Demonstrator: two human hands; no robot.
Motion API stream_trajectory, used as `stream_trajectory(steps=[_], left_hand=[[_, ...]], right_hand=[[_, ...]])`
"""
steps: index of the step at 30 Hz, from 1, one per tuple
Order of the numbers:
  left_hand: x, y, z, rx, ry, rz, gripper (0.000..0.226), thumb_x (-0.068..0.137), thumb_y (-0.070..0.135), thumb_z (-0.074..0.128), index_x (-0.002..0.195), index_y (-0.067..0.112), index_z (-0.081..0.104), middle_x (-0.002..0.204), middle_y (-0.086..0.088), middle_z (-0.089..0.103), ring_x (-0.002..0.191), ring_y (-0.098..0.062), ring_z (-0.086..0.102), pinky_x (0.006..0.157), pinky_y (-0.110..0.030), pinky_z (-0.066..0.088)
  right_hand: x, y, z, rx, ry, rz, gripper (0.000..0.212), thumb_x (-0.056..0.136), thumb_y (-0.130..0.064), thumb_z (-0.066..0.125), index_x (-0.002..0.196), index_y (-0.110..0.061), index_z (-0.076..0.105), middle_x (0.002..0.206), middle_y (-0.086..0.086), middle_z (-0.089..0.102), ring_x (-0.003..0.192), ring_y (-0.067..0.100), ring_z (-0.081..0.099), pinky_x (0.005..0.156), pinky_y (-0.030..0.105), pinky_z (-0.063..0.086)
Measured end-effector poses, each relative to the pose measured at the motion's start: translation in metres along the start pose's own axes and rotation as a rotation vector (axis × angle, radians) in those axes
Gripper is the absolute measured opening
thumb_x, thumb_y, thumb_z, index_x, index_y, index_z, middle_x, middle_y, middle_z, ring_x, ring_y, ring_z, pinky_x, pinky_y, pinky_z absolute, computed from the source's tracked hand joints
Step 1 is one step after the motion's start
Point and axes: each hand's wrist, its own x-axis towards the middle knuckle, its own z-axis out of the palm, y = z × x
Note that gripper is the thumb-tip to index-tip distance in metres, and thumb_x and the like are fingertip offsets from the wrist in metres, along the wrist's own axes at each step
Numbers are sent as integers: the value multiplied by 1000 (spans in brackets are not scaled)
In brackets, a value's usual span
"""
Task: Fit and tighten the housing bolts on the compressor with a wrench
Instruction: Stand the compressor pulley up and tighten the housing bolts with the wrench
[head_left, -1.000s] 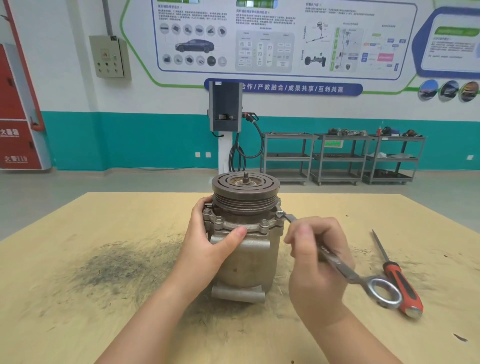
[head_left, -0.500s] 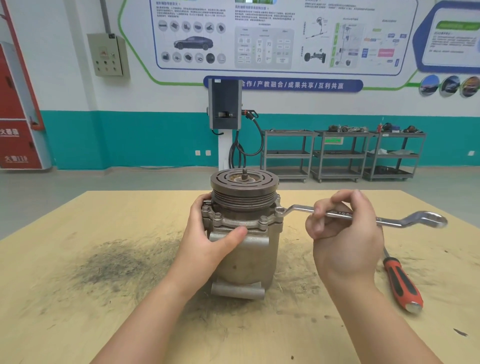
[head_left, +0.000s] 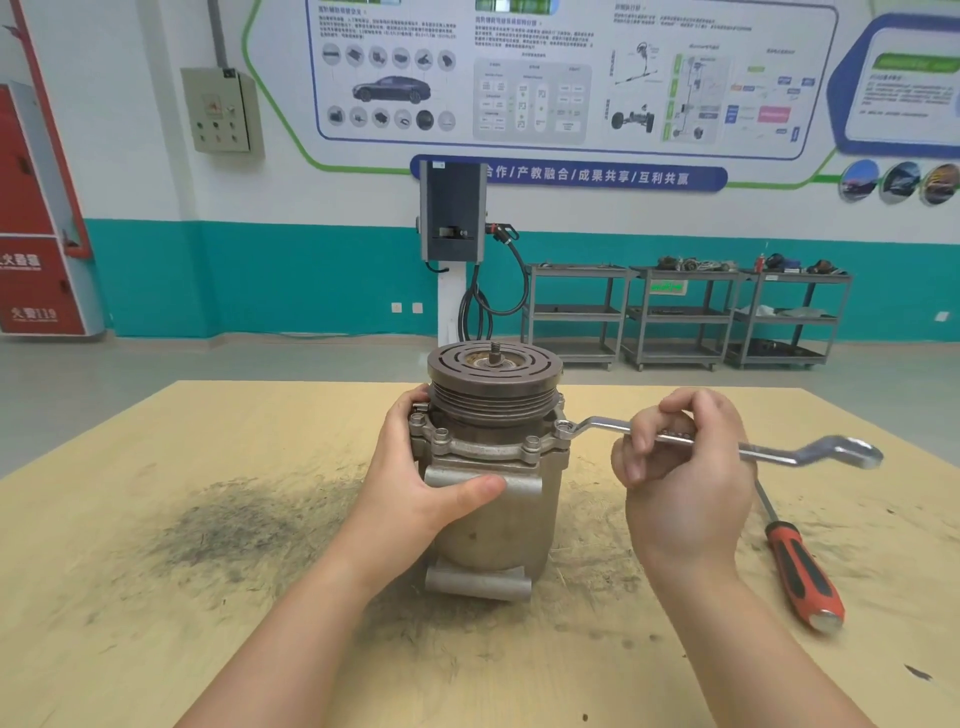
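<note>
At the far left a red cabinet stood against the wall, and a grey electrical box was mounted higher up beside it. A dark smudge of grime spread over the left part of the pale wooden table. The left hand gripped the compressor from its left side, the fingers curled round behind the flange and the thumb pressed flat across the front of the metal body. The compressor stood upright near the middle of the table, its ribbed pulley on top with a short threaded shaft rising from the centre. Housing bolts showed around the flange below the pulley. Behind it, against the teal band of the wall, a grey charging unit stood on a white post with a black cable hanging down. At the right edge of the flange, one ring end of the wrench sat over a bolt, and its offset shaft ran out level to the right. The right hand held that shaft near its middle, fingers curled over it from above and closed on it. The wrench's far ring end looked blurred beyond the hand. Below it, a screwdriver with a red and black handle lay on the table, well apart from the compressor. Grey metal trolleys lined the wall farther right.
</note>
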Motion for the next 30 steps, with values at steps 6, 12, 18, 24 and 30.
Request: stream_trajectory(steps=[6, 12, 18, 24, 30], left_hand=[[1, -2, 1, 7, 1, 0, 98, 47, 66, 82, 131, 55, 33, 131, 23, 54, 118, 7, 53, 97, -22, 46], [1, -2, 2, -7, 0, 13, 76, 52, 59, 82, 112, 70, 37, 118, 33, 59, 113, 9, 57, 87, -16, 46], [-1, 1, 2, -15, -18, -2, 75, 52, 60, 80, 109, 74, 33, 116, 37, 57, 111, 12, 56, 86, -16, 46], [-1, 2, 1, -7, -12, -16, 75, 51, 62, 80, 108, 75, 32, 116, 37, 57, 111, 14, 54, 80, -7, 46], [-1, 3, 1, 11, -18, -20, 74, 51, 60, 80, 106, 76, 33, 114, 40, 56, 110, 14, 55, 81, -8, 47]], right_hand=[[-39, 13, 18, -370, -189, -420, 23, 96, -26, 41, 78, -28, 55, 68, -11, 54, 58, 10, 49, 57, 18, 39], [-33, 1, 18, -472, -369, -471, 16, 97, -23, 40, 89, -27, 53, 69, -9, 57, 59, -2, 52, 57, 11, 41], [0, -15, 3, -62, -65, -24, 19, 97, -16, 39, 84, -17, 53, 48, 3, 50, 38, 17, 38, 45, 21, 35], [15, -10, -2, 153, 14, 290, 18, 101, -17, 41, 89, -12, 54, 52, 1, 45, 38, 13, 32, 39, 22, 30], [21, -8, -4, 205, 20, 365, 23, 104, -19, 37, 88, -12, 51, 52, -1, 44, 38, 11, 33, 38, 20, 30]])
